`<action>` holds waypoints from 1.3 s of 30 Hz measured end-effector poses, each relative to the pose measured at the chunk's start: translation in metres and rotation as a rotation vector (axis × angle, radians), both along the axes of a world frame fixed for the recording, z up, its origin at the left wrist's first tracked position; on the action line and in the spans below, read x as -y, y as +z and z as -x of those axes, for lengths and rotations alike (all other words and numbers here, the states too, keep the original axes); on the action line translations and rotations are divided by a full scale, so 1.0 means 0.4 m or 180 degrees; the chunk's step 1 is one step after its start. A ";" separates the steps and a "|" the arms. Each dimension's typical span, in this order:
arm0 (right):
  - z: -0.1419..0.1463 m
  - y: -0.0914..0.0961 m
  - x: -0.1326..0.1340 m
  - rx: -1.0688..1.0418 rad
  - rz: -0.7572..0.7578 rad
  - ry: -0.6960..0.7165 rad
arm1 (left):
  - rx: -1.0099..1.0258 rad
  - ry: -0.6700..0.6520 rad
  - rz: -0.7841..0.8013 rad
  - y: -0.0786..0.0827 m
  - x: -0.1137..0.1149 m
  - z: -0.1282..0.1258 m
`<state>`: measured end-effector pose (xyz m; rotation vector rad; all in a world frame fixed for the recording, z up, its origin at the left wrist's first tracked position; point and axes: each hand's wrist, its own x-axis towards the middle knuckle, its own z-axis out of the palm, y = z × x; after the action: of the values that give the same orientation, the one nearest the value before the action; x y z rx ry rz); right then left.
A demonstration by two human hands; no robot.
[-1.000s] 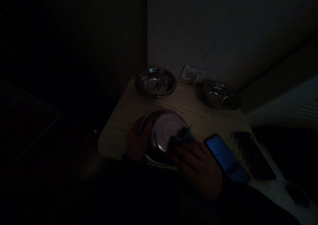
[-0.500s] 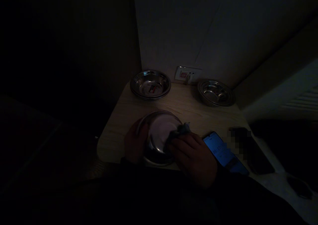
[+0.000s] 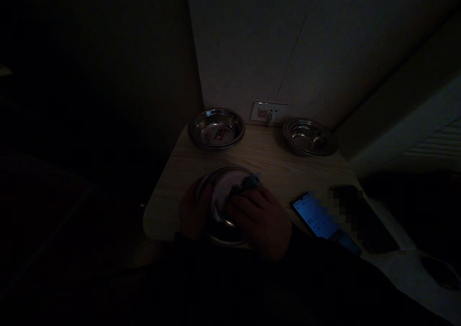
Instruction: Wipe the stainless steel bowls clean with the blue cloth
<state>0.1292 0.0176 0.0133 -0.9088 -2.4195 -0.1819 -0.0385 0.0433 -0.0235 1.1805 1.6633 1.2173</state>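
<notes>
A shiny metal bowl (image 3: 222,189) lies bottom up near the front of a small wooden table (image 3: 266,158). My left hand (image 3: 194,211) grips its left rim, thumb over the side. Bunched in my right hand (image 3: 257,220) is a bluish-grey cloth (image 3: 250,180), pressed onto the bowl's flat base. The fingers are closed over most of the cloth, and the hand hides the bowl's right part. The scene is very dark, so fine detail is lost.
Two stacks of metal bowls stand at the back: a left stack (image 3: 216,129) with a label inside, and a right stack (image 3: 309,136). A wall socket (image 3: 269,113) sits behind them. At right lie a lit phone (image 3: 320,220) and a dark flat object (image 3: 374,225).
My right hand has slid leftward with the cloth, further across the bowl's base. My left hand keeps its hold on the rim. The camera view has shifted slightly.
</notes>
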 end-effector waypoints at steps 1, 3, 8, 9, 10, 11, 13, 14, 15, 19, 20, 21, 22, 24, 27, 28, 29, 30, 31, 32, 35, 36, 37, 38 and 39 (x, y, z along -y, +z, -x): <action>-0.003 0.001 0.000 0.0011 -0.0007 0.0012 | 0.0023 -0.0028 -0.0031 0.003 0.000 0.000; -0.024 0.005 0.006 0.0107 -0.0025 0.0020 | 0.0047 -0.0088 -0.0079 0.005 0.001 0.001; -0.108 0.017 0.025 0.0251 -0.0016 -0.0103 | 0.0004 0.0020 -0.0070 -0.001 0.003 0.002; -0.119 0.018 0.027 0.0067 0.0108 -0.0178 | 0.0006 0.0040 -0.0042 -0.001 0.004 0.002; -0.126 0.019 0.028 -0.0216 0.0313 -0.0301 | 0.0013 0.0029 -0.0016 -0.001 0.004 0.003; -0.132 0.019 0.030 -0.0562 0.0585 -0.0463 | 0.0029 0.0007 0.0006 0.000 0.004 0.003; -0.139 0.019 0.035 -0.1272 0.1166 -0.0826 | 0.0102 0.0003 0.0025 0.002 0.003 0.004; -0.141 0.019 0.038 -0.1563 0.1398 -0.0985 | 0.0135 0.0010 0.0038 0.003 0.002 0.004; -0.142 0.020 0.040 -0.1786 0.1565 -0.1106 | 0.0153 0.0038 0.0074 0.003 0.001 0.004; -0.146 0.020 0.044 -0.2094 0.1713 -0.1232 | 0.0148 0.0056 0.0107 0.001 -0.001 0.003; -0.147 0.019 0.043 -0.2065 0.1680 -0.1243 | 0.0183 0.0023 0.0048 0.001 -0.001 0.002; -0.150 0.018 0.042 -0.2014 0.1621 -0.1257 | 0.0224 0.0002 -0.0011 0.000 0.000 0.002; -0.155 0.017 0.041 -0.1944 0.1537 -0.1269 | 0.0260 0.0005 -0.0048 0.000 0.000 0.001; -0.170 0.018 0.039 -0.1724 0.1332 -0.1273 | 0.0254 0.0054 -0.0036 -0.002 0.002 0.000; -0.197 0.029 0.035 -0.1280 0.0812 -0.1409 | 0.0241 0.0026 -0.0086 -0.006 0.002 0.001; -0.201 0.035 0.032 -0.1145 0.0596 -0.1504 | 0.0239 -0.0012 -0.0128 -0.007 0.001 0.002; -0.200 0.039 0.030 -0.1040 0.0395 -0.1601 | 0.0222 -0.0037 -0.0152 -0.008 0.001 0.002; -0.192 0.042 0.027 -0.0974 0.0215 -0.1662 | 0.0201 -0.0035 -0.0155 -0.009 0.002 0.003; -0.179 0.042 0.025 -0.0927 0.0091 -0.1655 | 0.0179 -0.0018 -0.0143 -0.009 0.002 0.003; -0.159 0.039 0.024 -0.0881 0.0050 -0.1581 | 0.0171 -0.0007 -0.0132 -0.009 0.002 0.003; -0.087 0.015 0.033 -0.0692 0.0288 -0.1141 | 0.0266 0.0040 -0.0121 -0.007 0.003 0.003; -0.068 0.005 0.040 -0.0627 0.0417 -0.1021 | 0.0305 0.0042 -0.0128 -0.006 0.003 0.003; -0.056 -0.005 0.047 -0.0577 0.0542 -0.0940 | 0.0324 0.0032 -0.0114 -0.004 0.003 0.003; -0.051 -0.015 0.055 -0.0547 0.0625 -0.0887 | 0.0323 0.0048 -0.0096 -0.003 0.003 0.003; -0.052 -0.023 0.062 -0.0533 0.0657 -0.0848 | 0.0298 0.0068 -0.0085 0.000 0.003 0.002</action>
<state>0.1501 -0.0071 0.0042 -1.2861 -2.1850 0.0475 -0.0394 0.0421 -0.0237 1.1072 1.5986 1.2923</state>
